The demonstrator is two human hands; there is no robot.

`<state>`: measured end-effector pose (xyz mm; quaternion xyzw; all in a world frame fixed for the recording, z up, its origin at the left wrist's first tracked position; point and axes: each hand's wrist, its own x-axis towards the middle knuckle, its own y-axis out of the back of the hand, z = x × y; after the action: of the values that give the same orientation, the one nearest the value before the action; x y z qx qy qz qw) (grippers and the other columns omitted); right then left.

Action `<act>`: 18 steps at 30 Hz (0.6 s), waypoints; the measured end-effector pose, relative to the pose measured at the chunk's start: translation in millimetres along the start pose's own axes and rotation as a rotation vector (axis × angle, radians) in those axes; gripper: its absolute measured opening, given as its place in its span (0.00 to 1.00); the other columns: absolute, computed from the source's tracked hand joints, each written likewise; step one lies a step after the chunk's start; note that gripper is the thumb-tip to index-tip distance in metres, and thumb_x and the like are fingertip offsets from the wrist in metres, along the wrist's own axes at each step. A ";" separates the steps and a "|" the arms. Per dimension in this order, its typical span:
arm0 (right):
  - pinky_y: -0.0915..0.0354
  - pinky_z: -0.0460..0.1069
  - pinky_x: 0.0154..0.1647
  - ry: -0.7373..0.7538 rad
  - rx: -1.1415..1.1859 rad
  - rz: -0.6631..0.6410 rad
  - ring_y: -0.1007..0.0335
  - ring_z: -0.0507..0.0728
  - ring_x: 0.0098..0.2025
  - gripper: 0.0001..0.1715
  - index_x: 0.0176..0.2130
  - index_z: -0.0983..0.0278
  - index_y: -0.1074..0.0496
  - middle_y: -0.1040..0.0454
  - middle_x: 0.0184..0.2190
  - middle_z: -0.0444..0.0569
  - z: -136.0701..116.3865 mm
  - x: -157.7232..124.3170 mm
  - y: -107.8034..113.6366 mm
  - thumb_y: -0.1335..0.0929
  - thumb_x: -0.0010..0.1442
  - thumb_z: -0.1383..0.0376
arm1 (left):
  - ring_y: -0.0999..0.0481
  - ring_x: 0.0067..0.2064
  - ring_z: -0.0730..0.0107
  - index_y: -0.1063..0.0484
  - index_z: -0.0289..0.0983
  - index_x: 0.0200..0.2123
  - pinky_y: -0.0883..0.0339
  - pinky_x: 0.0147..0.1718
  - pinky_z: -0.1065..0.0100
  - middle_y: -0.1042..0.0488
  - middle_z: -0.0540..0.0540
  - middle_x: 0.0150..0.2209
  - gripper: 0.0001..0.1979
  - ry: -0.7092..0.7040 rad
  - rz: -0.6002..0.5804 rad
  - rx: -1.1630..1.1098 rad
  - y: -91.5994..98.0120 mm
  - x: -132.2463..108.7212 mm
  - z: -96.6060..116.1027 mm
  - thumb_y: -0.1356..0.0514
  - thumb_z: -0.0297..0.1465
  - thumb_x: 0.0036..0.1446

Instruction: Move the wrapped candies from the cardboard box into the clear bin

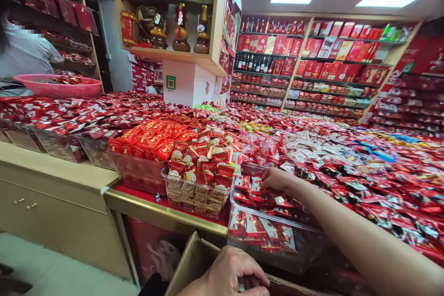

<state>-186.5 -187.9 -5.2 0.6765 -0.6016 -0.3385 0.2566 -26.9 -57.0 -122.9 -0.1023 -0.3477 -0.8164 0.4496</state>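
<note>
My right hand (276,179) reaches in from the right, over a clear plastic bin (255,211) of red-and-white wrapped sweets (265,229). Its fingers point down and press together at one small packet (255,184) on top. Low in the middle, my left hand (227,272) hovers at an open cardboard box (189,261). Those fingers are curled inward, with a pale bit showing between them that is too hidden to name. To the left of my right hand, a clear bin (194,194) is heaped with durian sweets (197,159).
Orange-red packets fill another bin (138,171) to the left. A long counter (52,159) carries more full bins. A pink basin (58,87) stands at the far left, near a person (29,53) in a light top. A display cabinet (169,53) hangs over the sweets.
</note>
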 end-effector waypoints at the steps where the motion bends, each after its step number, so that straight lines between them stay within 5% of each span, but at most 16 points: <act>1: 0.45 0.45 0.15 0.013 -0.023 -0.003 0.46 0.48 0.11 0.13 0.15 0.64 0.39 0.44 0.06 0.37 2.7 1.6 -0.3 0.34 0.43 0.75 | 0.30 0.21 0.73 0.23 0.33 0.30 0.39 0.23 0.75 0.25 0.43 0.21 0.15 -0.003 -0.004 0.001 0.2 0.4 -0.1 0.44 0.38 0.49; 7: 0.43 0.46 0.19 0.091 -0.215 0.031 0.38 0.51 0.16 0.06 0.21 0.65 0.34 0.34 0.13 0.43 12.7 3.5 0.3 0.34 0.45 0.73 | 0.28 0.23 0.71 0.23 0.33 0.28 0.40 0.24 0.73 0.25 0.43 0.21 0.15 -0.001 0.003 0.043 1.4 1.7 6.0 0.45 0.37 0.49; 12: 0.41 0.49 0.29 0.235 -0.394 0.212 0.33 0.57 0.29 0.01 0.25 0.67 0.32 0.30 0.24 0.52 -1.2 -1.9 10.6 0.33 0.47 0.71 | 0.29 0.22 0.73 0.24 0.33 0.26 0.40 0.23 0.74 0.25 0.45 0.20 0.12 -0.049 0.045 0.090 -1.1 2.5 1.5 0.45 0.34 0.47; 15: 0.42 0.50 0.36 0.364 -0.447 0.340 0.35 0.58 0.37 0.05 0.32 0.68 0.32 0.31 0.35 0.56 -21.8 -28.3 20.7 0.37 0.53 0.69 | 0.29 0.20 0.75 0.24 0.34 0.26 0.41 0.21 0.75 0.26 0.46 0.19 0.13 -0.114 0.059 0.116 -3.5 1.4 -4.9 0.46 0.35 0.47; 18: 0.42 0.49 0.34 0.673 -0.456 0.435 0.37 0.55 0.34 0.10 0.34 0.65 0.33 0.32 0.33 0.52 -29.1 -80.5 12.8 0.41 0.59 0.67 | 0.30 0.21 0.75 0.25 0.35 0.28 0.40 0.23 0.75 0.26 0.47 0.20 0.12 -0.128 0.026 0.239 -8.7 -1.3 -12.5 0.46 0.35 0.49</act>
<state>-176.1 -112.0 35.1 0.5333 -0.5231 -0.1622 0.6448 -31.3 -61.4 -136.9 -0.1043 -0.4692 -0.7549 0.4463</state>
